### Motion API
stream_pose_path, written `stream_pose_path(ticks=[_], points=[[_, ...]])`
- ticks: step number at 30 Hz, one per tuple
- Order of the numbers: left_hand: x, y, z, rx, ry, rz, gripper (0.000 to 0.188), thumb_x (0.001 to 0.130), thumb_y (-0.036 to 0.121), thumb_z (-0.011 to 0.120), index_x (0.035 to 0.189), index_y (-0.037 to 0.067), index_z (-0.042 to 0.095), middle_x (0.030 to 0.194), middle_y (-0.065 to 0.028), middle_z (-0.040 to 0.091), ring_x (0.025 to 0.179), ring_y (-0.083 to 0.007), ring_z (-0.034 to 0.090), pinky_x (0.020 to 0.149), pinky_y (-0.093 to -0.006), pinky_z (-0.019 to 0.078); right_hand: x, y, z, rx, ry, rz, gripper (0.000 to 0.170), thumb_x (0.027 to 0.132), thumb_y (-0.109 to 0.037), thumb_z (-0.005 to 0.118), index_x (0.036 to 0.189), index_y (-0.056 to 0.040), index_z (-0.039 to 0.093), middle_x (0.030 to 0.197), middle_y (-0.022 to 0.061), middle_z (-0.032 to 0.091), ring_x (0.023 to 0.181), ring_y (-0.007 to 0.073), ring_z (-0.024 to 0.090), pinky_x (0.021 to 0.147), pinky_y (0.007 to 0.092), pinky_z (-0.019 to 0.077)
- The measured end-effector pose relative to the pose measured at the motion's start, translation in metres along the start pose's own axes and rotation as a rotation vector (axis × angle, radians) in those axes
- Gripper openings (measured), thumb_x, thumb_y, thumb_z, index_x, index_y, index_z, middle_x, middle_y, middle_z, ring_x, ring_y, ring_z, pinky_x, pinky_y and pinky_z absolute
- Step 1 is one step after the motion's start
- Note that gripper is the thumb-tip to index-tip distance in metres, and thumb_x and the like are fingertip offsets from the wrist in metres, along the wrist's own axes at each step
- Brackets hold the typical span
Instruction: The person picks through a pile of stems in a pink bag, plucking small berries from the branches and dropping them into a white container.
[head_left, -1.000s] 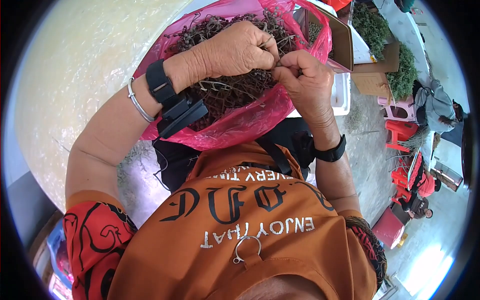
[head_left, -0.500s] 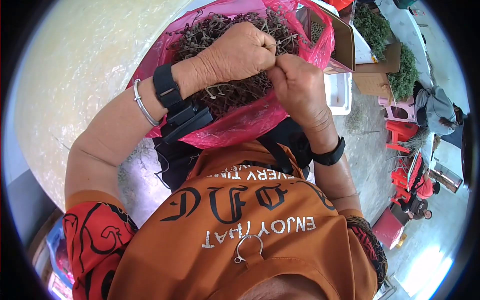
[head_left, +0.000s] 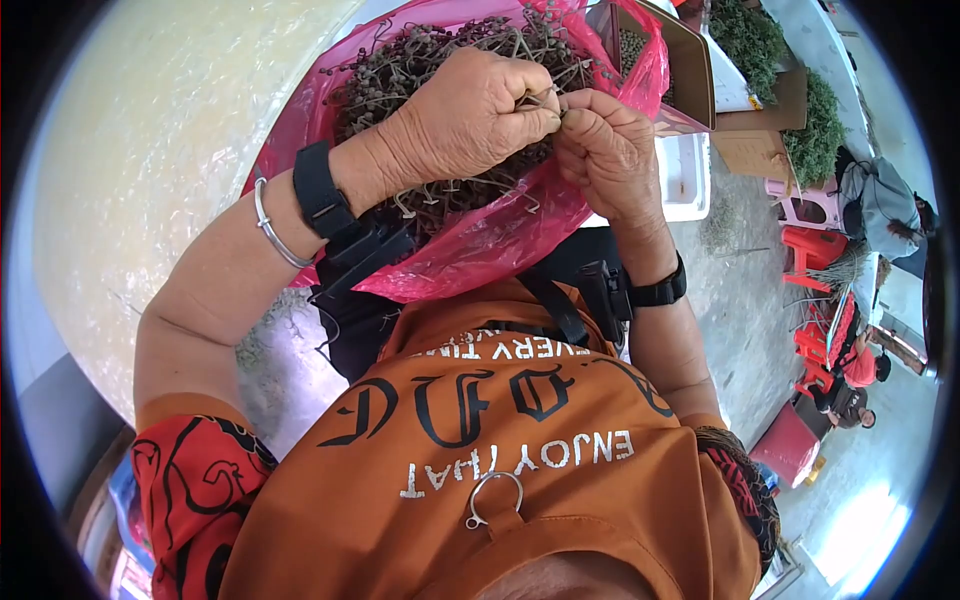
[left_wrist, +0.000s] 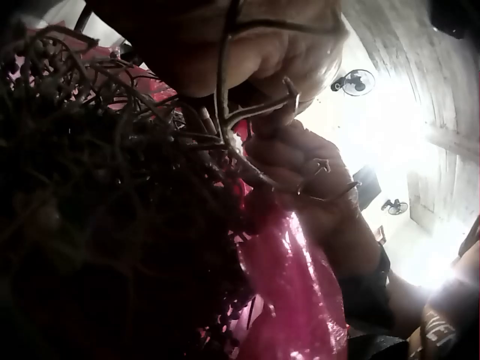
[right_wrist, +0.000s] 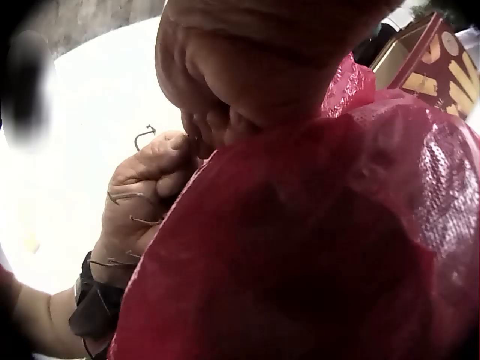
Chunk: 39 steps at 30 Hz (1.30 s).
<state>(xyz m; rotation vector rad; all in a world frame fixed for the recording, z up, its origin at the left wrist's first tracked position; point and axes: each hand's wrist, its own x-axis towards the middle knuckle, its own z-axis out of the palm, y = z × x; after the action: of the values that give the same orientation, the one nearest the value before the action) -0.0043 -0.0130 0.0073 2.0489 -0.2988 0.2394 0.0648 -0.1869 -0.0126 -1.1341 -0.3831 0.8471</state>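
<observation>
Over a pink plastic bag (head_left: 520,235) heaped with thin dry stems (head_left: 450,200), both hands meet fingertip to fingertip. My left hand (head_left: 470,115) is curled round a thin stem piece, its thumb and index finger pinching near the right hand. My right hand (head_left: 615,155) pinches at the same spot with thumb and index finger; what lies between the tips is mostly hidden. In the left wrist view, a forked stem (left_wrist: 223,82) crosses in front of the left hand (left_wrist: 262,52). The right wrist view has the right hand (right_wrist: 240,67) above the bag's pink film (right_wrist: 300,247).
An open cardboard box (head_left: 690,75) and a white foam tray (head_left: 685,180) stand right of the bag. Farther right are green plants (head_left: 815,130) in a box, red stools (head_left: 812,255) and people. A pale plastic-covered surface (head_left: 160,140) lies left.
The right hand has turned so its curled fingers show more, and its thumb has risen against the left fingertips. The left hand has shifted slightly. Background objects at right sit a little differently in view.
</observation>
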Motion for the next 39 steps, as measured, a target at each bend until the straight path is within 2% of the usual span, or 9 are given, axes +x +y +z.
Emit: stream_pose_path(ticks=[4,13,16,21,24,29,32,35,39], points=[[0.002,-0.006,0.003,0.107,0.046,0.101,0.01,0.078,0.011,0.061,0.076,0.002,0.057,0.061,-0.0078,0.054,0.054,-0.0193,0.054,0.051,-0.0282,0.0418,0.0,-0.003,0.004,-0.669,0.071,-0.296,0.014,0.087,-0.011,0.055,0.09,0.0027,0.06,0.066,-0.0017,0.053,0.054,0.0037,0.041,0.047,0.0169,0.033],[0.005,-0.004,0.009,0.274,0.132,0.339,0.012,0.068,0.005,0.059,0.065,0.004,0.048,0.058,-0.0085,0.045,0.056,-0.027,0.046,0.053,-0.0351,0.0395,0.0,-0.008,0.013,-0.951,0.058,-0.424,0.019,0.088,-0.014,0.054,0.078,0.0013,0.057,0.059,0.0,0.052,0.053,0.0089,0.048,0.048,0.0238,0.0409],[0.006,-0.001,0.008,0.29,0.121,0.393,0.012,0.066,0.004,0.057,0.063,0.004,0.045,0.056,-0.0087,0.042,0.055,-0.0279,0.043,0.053,-0.037,0.0385,-0.005,-0.009,0.018,-0.161,0.116,0.125,0.021,0.087,-0.014,0.054,0.071,-0.0006,0.055,0.056,-0.001,0.047,0.047,0.0067,0.041,0.043,0.0215,0.0339],[0.009,0.001,0.012,0.179,0.11,0.408,0.012,0.066,0.005,0.056,0.062,0.004,0.045,0.056,-0.0088,0.042,0.054,-0.0269,0.042,0.052,-0.0352,0.038,-0.011,0.002,0.01,-0.084,0.076,0.019,0.018,0.084,-0.012,0.056,0.068,-0.0026,0.053,0.054,-0.0025,0.044,0.045,0.0048,0.036,0.041,0.0196,0.0278],[0.006,-0.001,0.009,0.19,0.077,0.454,0.009,0.067,0.006,0.055,0.064,0.004,0.047,0.056,-0.0096,0.043,0.054,-0.0252,0.044,0.053,-0.033,0.0381,-0.015,0.001,-0.004,-0.048,-0.198,0.033,0.017,0.085,-0.014,0.052,0.075,-0.0004,0.053,0.055,0.0011,0.044,0.045,0.0068,0.036,0.04,0.0204,0.0273],[0.011,-0.013,0.0,0.122,0.096,0.038,0.009,0.075,0.01,0.055,0.07,0.003,0.054,0.058,-0.0042,0.049,0.055,-0.015,0.048,0.054,-0.0277,0.0394,-0.024,-0.028,-0.007,-0.323,-0.135,-0.14,0.01,0.08,-0.01,0.05,0.075,-0.0013,0.05,0.057,0.0005,0.042,0.046,0.0075,0.034,0.039,0.021,0.0262],[0.012,-0.012,-0.001,-0.068,0.113,-0.117,0.014,0.081,0.014,0.055,0.072,0.003,0.056,0.059,-0.001,0.051,0.057,-0.01,0.049,0.056,-0.0254,0.0403,-0.016,-0.03,-0.027,0.372,-0.076,-0.053,0.005,0.076,-0.006,0.048,0.076,-0.001,0.051,0.059,0.0003,0.04,0.048,0.0083,0.033,0.04,0.0215,0.0263],[0.014,-0.006,-0.01,-0.243,0.065,-0.334,0.022,0.087,0.02,0.055,0.072,0.003,0.056,0.058,0.0023,0.049,0.057,-0.008,0.048,0.058,-0.0232,0.0415,-0.018,-0.025,-0.021,0.329,0.033,-0.008,0.007,0.078,-0.008,0.049,0.079,-0.0013,0.051,0.061,-0.0003,0.039,0.049,0.0084,0.031,0.04,0.0209,0.0254],[0.017,-0.017,-0.011,-0.429,0.108,-0.295,0.026,0.088,0.025,0.055,0.074,0.004,0.056,0.056,0.0005,0.049,0.055,-0.0083,0.049,0.059,-0.0224,0.043,-0.01,-0.019,-0.006,0.179,-0.008,0.014,0.008,0.079,-0.009,0.052,0.081,-0.0013,0.055,0.061,-0.0007,0.042,0.05,0.008,0.035,0.042,0.0204,0.0279]])
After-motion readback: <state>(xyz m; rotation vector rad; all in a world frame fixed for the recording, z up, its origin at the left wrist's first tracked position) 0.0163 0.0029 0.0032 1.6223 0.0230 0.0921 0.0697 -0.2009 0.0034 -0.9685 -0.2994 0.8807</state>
